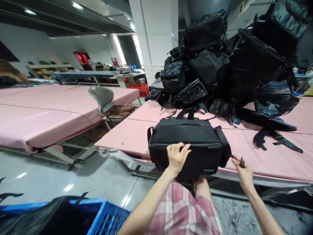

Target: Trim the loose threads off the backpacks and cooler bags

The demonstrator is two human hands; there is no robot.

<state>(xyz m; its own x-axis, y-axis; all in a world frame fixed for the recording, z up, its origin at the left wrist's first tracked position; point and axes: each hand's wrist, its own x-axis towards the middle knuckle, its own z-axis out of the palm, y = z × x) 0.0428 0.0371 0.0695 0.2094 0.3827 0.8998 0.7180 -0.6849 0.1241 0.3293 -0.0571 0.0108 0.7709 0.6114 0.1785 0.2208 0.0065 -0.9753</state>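
Observation:
A black bag [186,135] rests at the front edge of the pink-covered table, its mesh-like panel up and its flat side with ribbed patches facing me. My left hand [176,159] has its fingers curled and pinching at the seam along the bag's near edge. Just off the bag's right end is my right hand [245,173], fingers closed round a small dark tool [242,162], possibly thread snips; its shape is too small to be sure. A wide black strap [223,147] loops down the bag's right end, close to my right fingertips.
Behind the bag, a high heap of black and camouflage bags [207,68] covers the pink table [132,133]. Loose straps [274,137] lie on the right. A blue crate [104,215] holding black material stands at lower left. Beyond are a grey chair [101,98] and another pink table [49,114].

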